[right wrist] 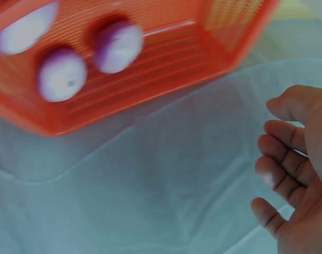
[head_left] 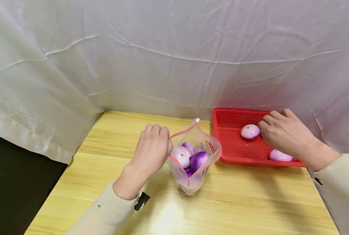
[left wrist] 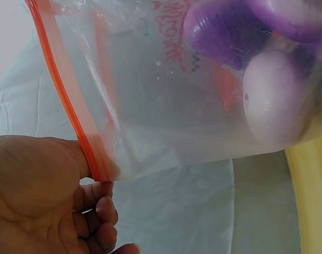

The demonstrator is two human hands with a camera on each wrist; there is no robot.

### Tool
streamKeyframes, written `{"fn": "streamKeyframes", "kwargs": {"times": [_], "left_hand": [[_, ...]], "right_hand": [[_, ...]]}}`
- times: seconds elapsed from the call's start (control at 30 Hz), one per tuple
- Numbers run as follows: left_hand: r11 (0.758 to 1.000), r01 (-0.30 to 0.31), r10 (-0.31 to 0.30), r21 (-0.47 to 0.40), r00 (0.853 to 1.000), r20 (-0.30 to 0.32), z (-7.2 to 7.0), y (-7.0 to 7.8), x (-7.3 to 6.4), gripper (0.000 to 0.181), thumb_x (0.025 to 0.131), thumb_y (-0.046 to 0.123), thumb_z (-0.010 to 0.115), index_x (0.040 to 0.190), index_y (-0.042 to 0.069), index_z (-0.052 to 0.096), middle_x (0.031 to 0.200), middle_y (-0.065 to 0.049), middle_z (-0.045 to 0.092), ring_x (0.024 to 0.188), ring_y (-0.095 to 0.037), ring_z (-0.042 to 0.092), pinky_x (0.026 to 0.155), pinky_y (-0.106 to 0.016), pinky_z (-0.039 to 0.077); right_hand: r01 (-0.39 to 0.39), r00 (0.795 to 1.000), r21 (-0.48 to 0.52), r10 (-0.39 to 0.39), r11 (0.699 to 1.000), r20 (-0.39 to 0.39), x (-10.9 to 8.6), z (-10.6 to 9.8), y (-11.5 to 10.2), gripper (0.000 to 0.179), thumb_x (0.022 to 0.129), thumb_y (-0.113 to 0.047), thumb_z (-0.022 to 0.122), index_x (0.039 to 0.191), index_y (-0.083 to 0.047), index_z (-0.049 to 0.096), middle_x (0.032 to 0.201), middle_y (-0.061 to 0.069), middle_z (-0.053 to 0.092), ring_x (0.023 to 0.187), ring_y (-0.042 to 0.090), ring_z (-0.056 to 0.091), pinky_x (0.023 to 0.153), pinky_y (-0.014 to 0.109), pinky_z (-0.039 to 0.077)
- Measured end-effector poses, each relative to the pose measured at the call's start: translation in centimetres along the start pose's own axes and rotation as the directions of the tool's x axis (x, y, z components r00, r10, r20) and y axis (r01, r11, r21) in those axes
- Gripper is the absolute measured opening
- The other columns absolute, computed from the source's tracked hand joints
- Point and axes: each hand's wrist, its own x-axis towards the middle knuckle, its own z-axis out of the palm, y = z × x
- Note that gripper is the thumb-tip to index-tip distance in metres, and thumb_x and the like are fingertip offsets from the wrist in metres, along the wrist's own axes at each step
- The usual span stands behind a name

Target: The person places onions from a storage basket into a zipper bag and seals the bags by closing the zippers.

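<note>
My left hand [head_left: 152, 147] pinches the red-edged rim of a clear zip bag [head_left: 216, 152], which stands upright with its mouth spread. Several purple onions [head_left: 181, 156] lie inside the bag; the left wrist view shows them through its wall [left wrist: 155, 116], with thumb and fingers at the zip corner. Over the right part of a red plastic basket [head_left: 230, 145] hovers my right hand [head_left: 284, 132]. Its fingers [right wrist: 275, 148] are loosely bent and hold nothing in the right wrist view. Onions [head_left: 250, 131] sit in the basket, one near the front edge; three appear in the right wrist view.
The bag and basket stand side by side on a light wooden table [head_left: 103, 176]. A pale cloth [head_left: 162, 78] hangs behind the table and along its sides. At the lower left, a dark area [head_left: 15, 182] lies beyond the table edge.
</note>
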Motion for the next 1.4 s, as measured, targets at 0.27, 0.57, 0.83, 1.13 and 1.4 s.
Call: {"fn": "streamKeyframes", "kwargs": {"times": [0.27, 0.57, 0.83, 1.13, 1.4], "left_hand": [[1.0, 0.008, -0.008, -0.026, 1.0, 0.014, 0.0, 0.0, -0.1, 0.021, 0.087, 0.006, 0.065, 0.075, 0.008, 0.048, 0.071, -0.004, 0.039, 0.069, -0.027, 0.039, 0.061, -0.033, 0.033], [1.0, 0.002, -0.002, -0.03, 1.0, 0.005, 0.2, -0.1, -0.2, 0.019, 0.087, 0.005, 0.065, 0.076, 0.008, 0.049, 0.071, -0.004, 0.04, 0.069, -0.027, 0.039, 0.061, -0.034, 0.034], [0.999, 0.0, 0.0, -0.035, 1.0, 0.007, 0.4, -0.1, -0.2, 0.018, 0.088, 0.006, 0.065, 0.077, 0.008, 0.05, 0.071, -0.004, 0.041, 0.069, -0.027, 0.039, 0.061, -0.034, 0.034], [0.999, 0.001, -0.001, -0.037, 1.0, 0.01, 0.4, -0.2, -0.3, 0.017, 0.088, 0.007, 0.065, 0.078, 0.008, 0.052, 0.072, -0.004, 0.042, 0.069, -0.027, 0.04, 0.061, -0.034, 0.034], [0.999, 0.002, -0.001, -0.039, 1.0, 0.028, 0.4, -0.1, -0.2, 0.015, 0.089, 0.008, 0.066, 0.079, 0.008, 0.054, 0.072, -0.004, 0.044, 0.07, -0.027, 0.042, 0.061, -0.034, 0.036]], "right_hand": [[0.062, 0.989, -0.053, -0.054, 0.997, 0.137, -4.4, 3.8, 2.7, 0.03, 0.066, -0.004, 0.08, 0.09, -0.001, 0.064, 0.087, 0.017, 0.063, 0.086, 0.038, 0.053, 0.074, 0.054, 0.041], [0.067, 0.973, -0.06, -0.052, 0.996, 0.226, -9.0, 7.6, 4.1, 0.041, 0.061, -0.006, 0.091, 0.093, -0.002, 0.065, 0.096, 0.019, 0.065, 0.093, 0.04, 0.054, 0.079, 0.062, 0.044], [0.069, 0.934, -0.077, -0.037, 0.995, 0.355, -11.0, 8.8, 4.7, 0.064, 0.06, -0.03, 0.096, 0.114, -0.004, 0.075, 0.12, 0.021, 0.072, 0.114, 0.042, 0.059, 0.095, 0.07, 0.044], [0.059, 0.931, -0.041, -0.04, 0.997, 0.364, -11.3, 10.0, 4.4, 0.068, 0.057, -0.033, 0.097, 0.114, -0.005, 0.075, 0.118, 0.019, 0.072, 0.112, 0.042, 0.057, 0.092, 0.067, 0.044], [0.018, 0.903, -0.029, -0.003, 0.999, 0.43, -11.2, 10.6, 4.3, 0.058, 0.065, -0.028, 0.093, 0.115, -0.006, 0.075, 0.118, 0.018, 0.071, 0.111, 0.041, 0.055, 0.091, 0.066, 0.044]]}}
